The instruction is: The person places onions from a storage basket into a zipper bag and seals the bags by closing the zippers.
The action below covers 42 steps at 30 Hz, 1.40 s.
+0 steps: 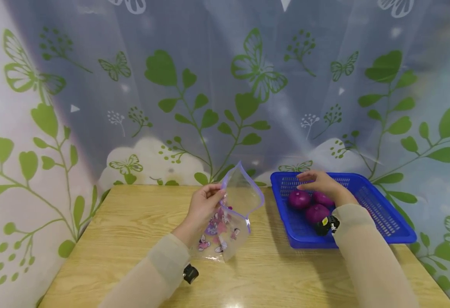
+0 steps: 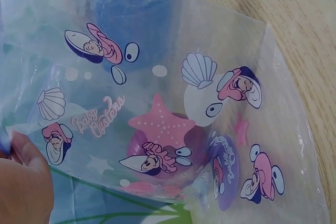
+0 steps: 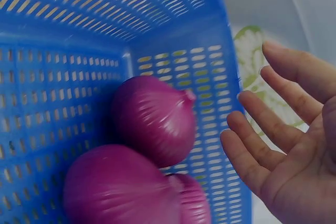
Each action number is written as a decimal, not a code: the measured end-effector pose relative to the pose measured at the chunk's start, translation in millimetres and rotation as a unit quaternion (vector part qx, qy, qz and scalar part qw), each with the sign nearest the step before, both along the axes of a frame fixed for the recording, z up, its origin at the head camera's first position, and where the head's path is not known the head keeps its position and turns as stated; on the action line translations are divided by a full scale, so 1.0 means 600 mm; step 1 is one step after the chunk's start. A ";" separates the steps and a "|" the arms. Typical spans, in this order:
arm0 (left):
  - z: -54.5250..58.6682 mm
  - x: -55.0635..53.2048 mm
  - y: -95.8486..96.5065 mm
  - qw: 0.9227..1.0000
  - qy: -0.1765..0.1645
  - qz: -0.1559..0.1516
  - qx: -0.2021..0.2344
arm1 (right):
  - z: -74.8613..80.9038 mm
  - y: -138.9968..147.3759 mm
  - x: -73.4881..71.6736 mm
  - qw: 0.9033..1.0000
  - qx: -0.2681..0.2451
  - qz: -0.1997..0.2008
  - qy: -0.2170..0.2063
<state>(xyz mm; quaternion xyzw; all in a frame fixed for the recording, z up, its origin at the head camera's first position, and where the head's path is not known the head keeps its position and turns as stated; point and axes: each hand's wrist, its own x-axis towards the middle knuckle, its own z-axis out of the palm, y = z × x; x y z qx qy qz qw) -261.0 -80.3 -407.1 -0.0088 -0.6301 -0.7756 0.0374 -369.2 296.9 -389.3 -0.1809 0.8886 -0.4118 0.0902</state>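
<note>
"Blue plastic basket (image 1: 311, 240), at the right of the wooden table (image 1: 132, 233) in the head view. What's in it?"

"Three purple onions (image 1: 299, 199), bunched toward its left end. The right hand (image 1: 322, 186) hangs over them, fingers loosely extended, holding nothing."

"And the left hand (image 1: 203, 204)?"

"Left of the basket, pinching the lilac-edged rim of a clear zip bag (image 1: 229, 234) between thumb and fingers. The bag's mouth gapes wide at its far end, and the printed part hangs nearer, above the table. Beyond the table's far edge is a curtain (image 1: 194, 25) with green leaves and butterflies."

"What does the left wrist view add?"

"Mostly clear film, printed with cartoon oysters, shells and a pink starfish (image 2: 160, 121). At the left edge, the left hand has the bag's border caught at its fingertips."

"Anything inside?"

"A round purple shape (image 2: 138, 144) shows through behind the starfish. I can't tell for certain whether it lies in the bag or just beyond."

"And the right wrist?"

"The onions up close on the basket's slotted floor, clustered together, one partly covered by another. At the right, the right hand is palm up to the camera, fingers parted and slightly bent, empty, apart from all three onions."
</note>
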 end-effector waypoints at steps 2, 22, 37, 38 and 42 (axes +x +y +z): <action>0.000 0.000 0.000 1.000 -0.001 -0.001 -0.001 | -0.008 0.006 -0.002 1.000 0.008 -0.006 -0.011; 0.001 0.002 0.002 1.000 0.001 0.006 -0.020 | -0.059 0.011 -0.017 0.991 -0.030 -0.042 -0.125; -0.002 0.001 0.000 0.999 0.003 0.004 -0.034 | -0.062 -0.007 -0.020 0.992 -0.006 -0.004 -0.124; -0.003 0.001 0.000 0.999 0.002 0.005 -0.033 | -0.063 -0.008 -0.021 0.992 -0.005 -0.001 -0.126; -0.001 0.001 -0.001 0.999 -0.006 0.007 -0.037 | -0.063 -0.015 -0.022 0.990 0.006 0.006 -0.139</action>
